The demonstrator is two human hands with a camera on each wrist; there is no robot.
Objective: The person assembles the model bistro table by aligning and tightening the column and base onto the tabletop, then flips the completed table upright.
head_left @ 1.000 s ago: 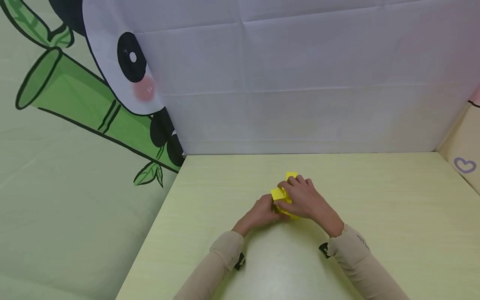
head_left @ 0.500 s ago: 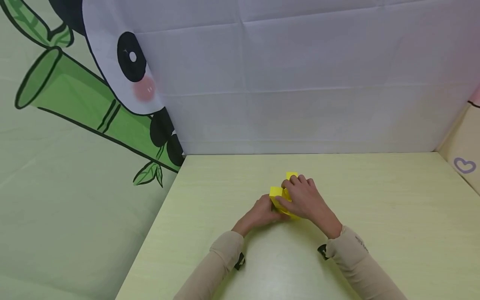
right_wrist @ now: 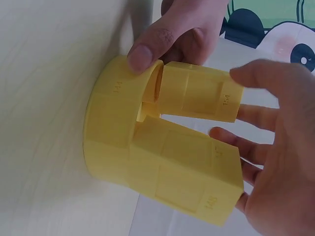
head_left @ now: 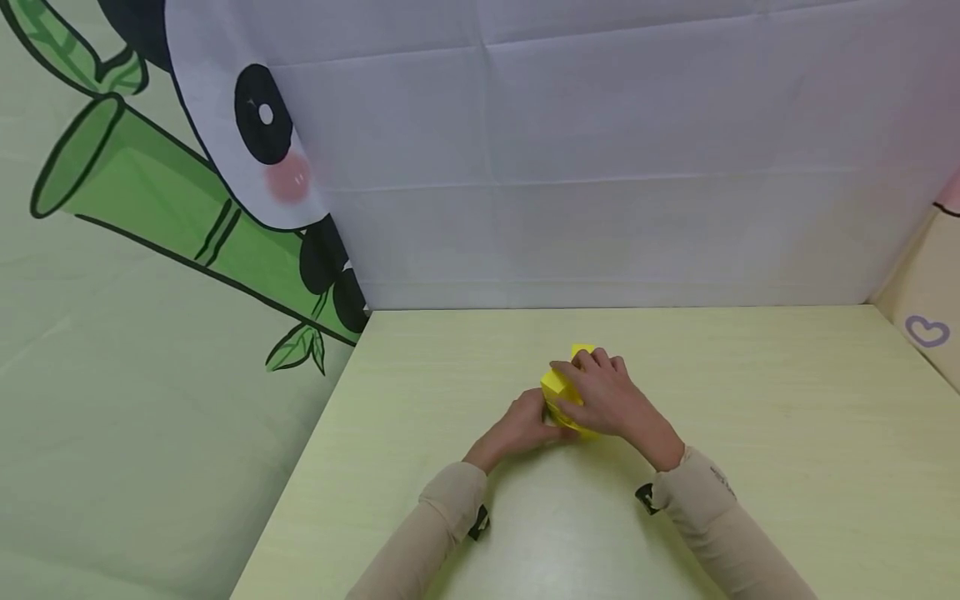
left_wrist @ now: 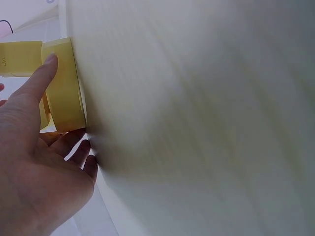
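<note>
A round yellow ring-like base (right_wrist: 106, 132) rests on the table, with small marks on its wall. Two blocky yellow pieces rise from it: one (right_wrist: 199, 93) by the left hand and another, wider one (right_wrist: 187, 172), apart from it at the top. My left hand (head_left: 525, 422) holds the base, its thumb on the outer wall in the left wrist view (left_wrist: 61, 88). My right hand (head_left: 611, 398) pinches the top of the first piece between thumb and fingers. How that piece meets the base inside is partly hidden. Marks on the pieces are small and hard to read.
The pale wood-look table (head_left: 750, 433) extends around both hands. Behind it stands a white cloth backdrop (head_left: 600, 167); a green cloth with a printed bamboo stalk (head_left: 172, 200) hangs at the left. A cream panel with a heart (head_left: 927, 331) is at the right.
The yellow piece under my right hand has tilted and turned a little one way, then back. The right hand has shifted slightly with it. My left hand and the base stay in place.
</note>
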